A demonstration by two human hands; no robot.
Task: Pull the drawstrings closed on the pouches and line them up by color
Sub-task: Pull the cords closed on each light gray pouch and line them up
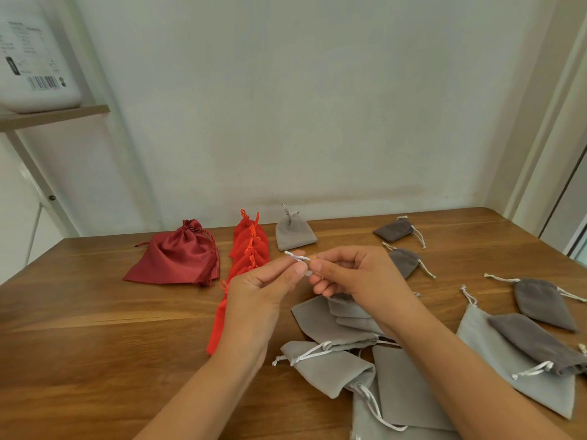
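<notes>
Wood-grain counter point(95, 328) fills the lower half of what we see. At five o'clock on it lies a loose heap of light grey velvet pouches point(333, 363), white cords trailing. Our left hand point(257, 293) and right hand point(355, 274) are raised over the middle of the counter, almost touching.

At ten o'clock from them rests a dark red satin pouch point(173, 258) with a tasselled cord, drawn closed. At eleven o'clock, a row of bright red cloth pouches point(249, 246) overlaps in a line running away from us. Dark grey velvet pouches point(540, 301) are scattered from one to three o'clock, one lying on a large light grey pouch point(476, 344). At twelve o'clock a small light grey pouch point(293, 235) sits cinched beside the red row.

Smallest is the thin white drawstring point(297, 256). The fingers of both hands pinch it between thumb and forefinger, but we cannot tell which pouch it belongs to.
</notes>
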